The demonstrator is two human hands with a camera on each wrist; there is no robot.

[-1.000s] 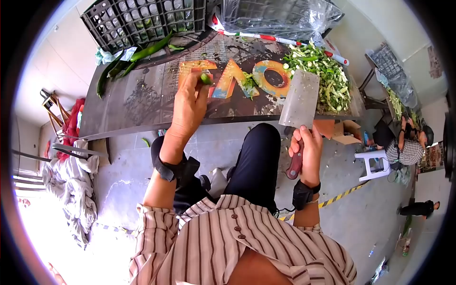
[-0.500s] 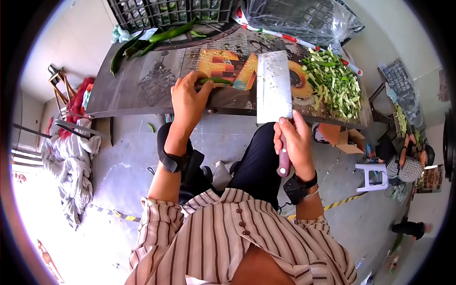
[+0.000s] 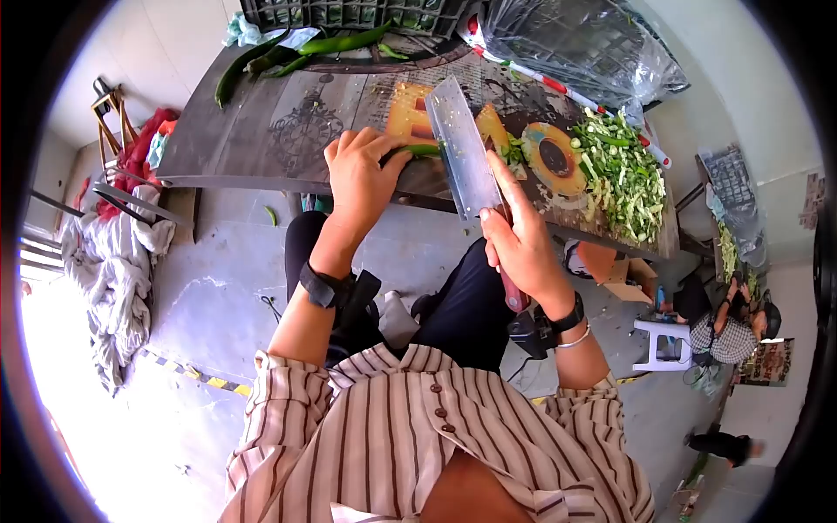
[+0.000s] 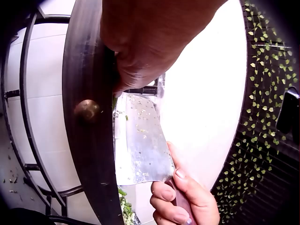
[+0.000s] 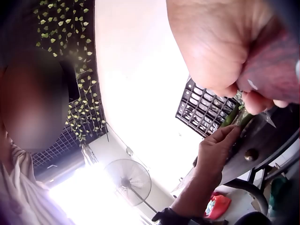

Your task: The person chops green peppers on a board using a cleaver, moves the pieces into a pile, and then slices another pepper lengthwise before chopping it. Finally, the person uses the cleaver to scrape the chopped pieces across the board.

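Observation:
On the dark table (image 3: 253,161), my left hand (image 3: 362,179) holds a green chili pepper (image 3: 423,151) near the front edge, thumb and fingertips at its near end. My right hand (image 3: 523,244) grips a cleaver (image 3: 465,144) by its dark red handle, index finger stretched along the blade. The blade stands tilted across the pepper's right end, just beside the left fingertips. Bits of green stick to the metal, as the left wrist view of the blade (image 4: 143,140) shows. A few cut pieces (image 3: 514,155) lie to the right of the blade.
A heap of chopped peppers (image 3: 619,179) covers the table's right end. Several whole peppers (image 3: 344,42) lie at the back left before a black crate (image 3: 349,16). Plastic sheeting (image 3: 575,65) and a red-and-white roll border the back right. Another person (image 3: 732,336) sits far right.
The left hand has lowered the pepper onto the table and shifted slightly right. The cleaver has swung left from beside the chopped heap to the pepper, its blade turning more edge-down.

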